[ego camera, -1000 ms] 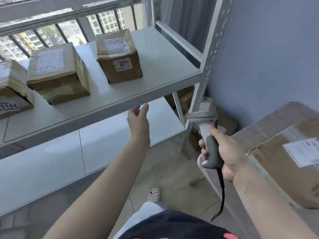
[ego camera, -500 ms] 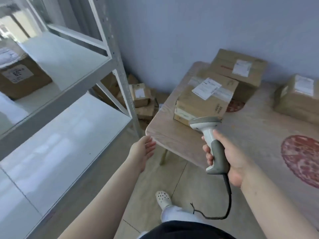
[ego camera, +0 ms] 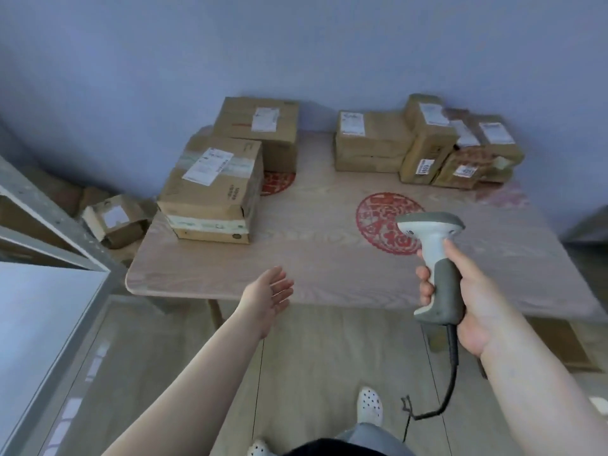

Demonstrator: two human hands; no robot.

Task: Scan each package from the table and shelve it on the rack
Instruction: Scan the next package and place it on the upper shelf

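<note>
Right hand (ego camera: pixel 473 301) has its fingers wrapped around the grey grip of the scanner (ego camera: pixel 434 258), held upright with the head at the top facing away toward the table (ego camera: pixel 329 268). The scanner's cable (ego camera: pixel 450 373) hangs down below that hand and curls toward the floor.

Left hand (ego camera: pixel 268 297) is holding nothing, palm turned inward, fingers loose and a bit spread, hovering just at the near edge of the table.

Packages are all beyond the hands on the tabletop. Ahead of the left hand and a little to its left sits a big box (ego camera: pixel 210 195) with a white label and clear tape on top. Right behind that one, touching it, is another big box (ego camera: pixel 260 130) against the wall. Ahead of the right hand, at the far side of the table, is a cluster of smaller boxes (ego camera: pixel 427 146) packed tight together, some upright, some flat, most with white labels. Red round patterns (ego camera: pixel 385 222) on the tabletop lie between the scanner and that cluster.

Far to the left of the left hand is the rack (ego camera: pixel 49 232), metal post and a pale shelf in view. A small box (ego camera: pixel 113 218) sits on the floor between the rack and the table. A white shoe (ego camera: pixel 370 406) shows below, between the two arms.
</note>
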